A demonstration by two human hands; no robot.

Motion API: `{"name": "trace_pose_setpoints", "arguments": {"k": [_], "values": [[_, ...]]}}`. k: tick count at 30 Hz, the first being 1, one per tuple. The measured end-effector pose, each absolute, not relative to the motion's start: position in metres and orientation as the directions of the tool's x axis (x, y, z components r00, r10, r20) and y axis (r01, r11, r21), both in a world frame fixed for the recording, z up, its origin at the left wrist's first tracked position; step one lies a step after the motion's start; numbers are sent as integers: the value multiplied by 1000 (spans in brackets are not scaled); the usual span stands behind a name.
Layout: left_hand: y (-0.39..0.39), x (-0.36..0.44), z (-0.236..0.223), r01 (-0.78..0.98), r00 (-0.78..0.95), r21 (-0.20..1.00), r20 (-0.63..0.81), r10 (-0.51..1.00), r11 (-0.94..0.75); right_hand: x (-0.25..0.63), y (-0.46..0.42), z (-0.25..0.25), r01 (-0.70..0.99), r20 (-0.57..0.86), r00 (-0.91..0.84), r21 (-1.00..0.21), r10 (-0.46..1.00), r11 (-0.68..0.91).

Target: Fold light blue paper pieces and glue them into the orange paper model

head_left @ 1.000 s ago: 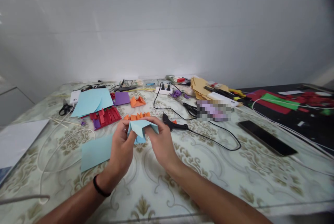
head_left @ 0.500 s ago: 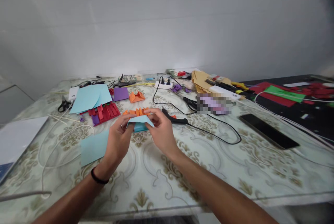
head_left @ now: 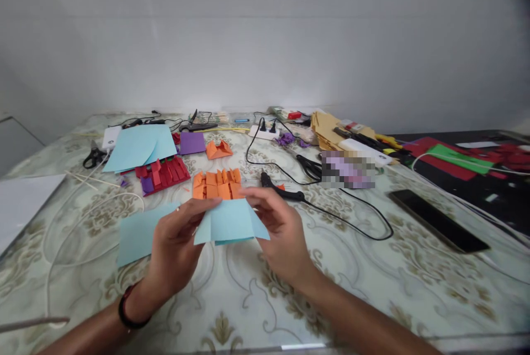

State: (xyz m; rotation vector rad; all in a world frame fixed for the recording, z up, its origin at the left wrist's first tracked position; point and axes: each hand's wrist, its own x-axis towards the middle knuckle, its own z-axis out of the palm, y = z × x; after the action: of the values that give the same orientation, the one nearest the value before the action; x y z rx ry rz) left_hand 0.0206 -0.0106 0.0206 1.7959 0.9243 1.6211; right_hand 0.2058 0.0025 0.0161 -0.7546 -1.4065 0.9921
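A folded light-blue paper (head_left: 232, 220) is held up between both hands, its two side flaps slanting outward. My left hand (head_left: 178, 244) pinches its left side, thumb along the top edge. On the other side, my right hand (head_left: 281, 228) has its fingers curled at the paper's right flap, partly hidden behind it. Just beyond the paper lies a row of folded orange paper pieces (head_left: 216, 183). A flat light-blue sheet (head_left: 136, 236) rests on the table left of my left hand. The black glue gun (head_left: 281, 190) lies beyond my right hand.
Farther left are red folded pieces (head_left: 165, 174), light-blue sheets (head_left: 143, 148), a purple square (head_left: 192, 143) and scissors (head_left: 94, 156). One orange piece (head_left: 219, 149) sits behind. A power strip (head_left: 264, 132), its black cords, and a phone (head_left: 438, 220) lie rightward. White cables (head_left: 66, 244) cross the left side.
Both hands have brought the folded light-blue paper nearer to me and tilted it, so its broad face and flaps show. The orange row behind is now less covered.
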Motion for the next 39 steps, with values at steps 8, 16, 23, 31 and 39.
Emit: {"name": "trace_pose_setpoints", "arguments": {"k": [8,16,23,31,39], "values": [[-12,30,0,175,16,802,578,816,-571,201,4,5,-76,384,-56,-922,922,379],[-19,25,0,446,144,539,745,652,-714,200,-2,6,-267,281,-50,-928,958,258],[-23,28,3,562,197,402,784,589,-723,200,1,-2,-401,197,-151,-908,969,122],[-22,25,0,511,181,479,752,634,-714,199,3,4,-382,118,-122,-922,986,63],[-24,30,3,453,244,533,697,674,-715,204,0,14,-138,255,-28,-959,967,249]]}}
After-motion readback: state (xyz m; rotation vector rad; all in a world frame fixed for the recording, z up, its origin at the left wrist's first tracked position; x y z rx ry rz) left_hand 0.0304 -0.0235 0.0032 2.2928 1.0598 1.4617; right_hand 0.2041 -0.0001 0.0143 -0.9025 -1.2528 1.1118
